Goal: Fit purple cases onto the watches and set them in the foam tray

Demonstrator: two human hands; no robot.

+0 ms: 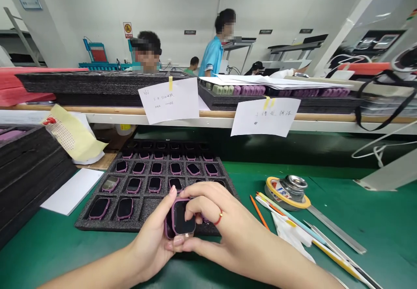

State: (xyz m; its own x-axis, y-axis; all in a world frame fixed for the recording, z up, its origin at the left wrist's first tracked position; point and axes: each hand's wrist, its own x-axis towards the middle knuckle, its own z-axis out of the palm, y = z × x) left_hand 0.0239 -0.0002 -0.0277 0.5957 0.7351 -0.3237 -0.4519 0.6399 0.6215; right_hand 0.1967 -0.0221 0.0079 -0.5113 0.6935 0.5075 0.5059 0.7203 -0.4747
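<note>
A smartwatch with a purple frame and dark screen [182, 216] is held in front of me, above the near edge of a black foam tray [112, 225]. A second purple-edged smartwatch [168, 224] shows partly behind it, on its left. My left hand [153, 237] is closed around the pair from the left, thumb at the top. From the right, my right hand [221, 219] grips the front smartwatch, with a bent finger on its screen and the thumb below. Rows of similar purple smartwatches [125, 208] lie in the tray's compartments; my hands hide some of them.
To the right lie a yellow tape roll with a metal-topped jar [295, 185], a steel ruler [337, 229], pens, tweezers and a white cloth [288, 232]. White paper [73, 191] and stacked black foam [29, 180] are on the left. A shelf [215, 123] crosses ahead; several people are beyond.
</note>
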